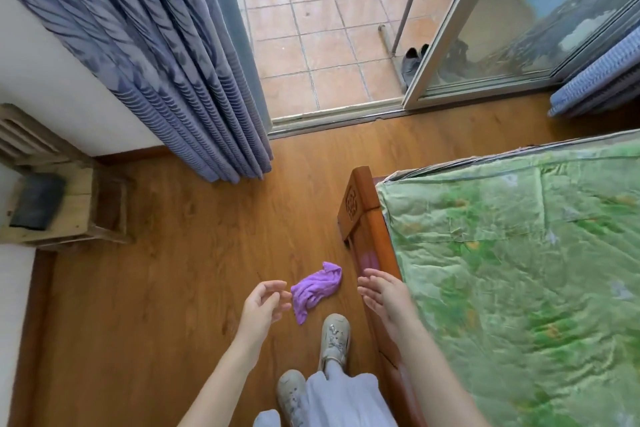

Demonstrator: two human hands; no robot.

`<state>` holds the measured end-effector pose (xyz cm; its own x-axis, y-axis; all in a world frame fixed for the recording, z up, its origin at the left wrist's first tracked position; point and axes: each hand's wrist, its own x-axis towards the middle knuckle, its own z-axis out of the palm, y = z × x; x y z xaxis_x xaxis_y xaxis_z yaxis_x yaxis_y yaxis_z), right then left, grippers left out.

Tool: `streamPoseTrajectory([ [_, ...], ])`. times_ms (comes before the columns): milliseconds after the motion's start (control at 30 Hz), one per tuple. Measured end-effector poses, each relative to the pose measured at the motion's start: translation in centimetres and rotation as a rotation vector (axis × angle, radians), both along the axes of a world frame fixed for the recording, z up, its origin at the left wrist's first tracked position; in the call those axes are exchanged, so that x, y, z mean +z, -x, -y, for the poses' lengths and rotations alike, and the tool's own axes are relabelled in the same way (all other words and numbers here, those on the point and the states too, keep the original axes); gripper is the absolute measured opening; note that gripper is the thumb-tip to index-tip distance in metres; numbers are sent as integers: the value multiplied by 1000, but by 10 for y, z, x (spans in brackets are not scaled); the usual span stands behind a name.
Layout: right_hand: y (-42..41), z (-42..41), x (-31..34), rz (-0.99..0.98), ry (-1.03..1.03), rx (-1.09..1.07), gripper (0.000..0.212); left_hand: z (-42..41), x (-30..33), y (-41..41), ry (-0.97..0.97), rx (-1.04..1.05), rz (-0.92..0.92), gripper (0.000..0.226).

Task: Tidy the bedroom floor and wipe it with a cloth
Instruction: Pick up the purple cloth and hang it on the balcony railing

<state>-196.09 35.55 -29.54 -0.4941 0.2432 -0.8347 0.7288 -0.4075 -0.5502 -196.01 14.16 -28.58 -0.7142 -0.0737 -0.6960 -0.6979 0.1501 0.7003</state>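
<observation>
Crumpled purple cloth lies on the wooden floor, long axis running near-left to far-right; left hand, loosely curled and empty, is nearer than the straight-fingered right hand.

Both forearms are bare, with no sleeve reaching into view, and neither the left hand nor the right hand shows a ring, watch or band. The person wears loose, pale grey-lilac trousers with soft folds. On the feet are light grey, closed-toe shoes, scuffed and marked with darker smudges across their rounded tops.
</observation>
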Motion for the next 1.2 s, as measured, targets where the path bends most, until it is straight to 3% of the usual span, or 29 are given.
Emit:
streamPoseTrajectory([
  [233,41,-2,-101,183,22,-26,22,-21,-90,23,92,27,120,24],
  [367,53,9,-177,267,-28,1,20,-10,-156,32,145,-69,194,26],
  [567,61,31,-305,313,-217,234,26,14,-273,56,216,-288,288,27],
  [767,78,32,-419,286,-426,502,36,23,-380,89,310,-417,270,25],
  [1200,90,8,-582,316,-570,722,54,-8,-575,120,292,-673,257,22],
])
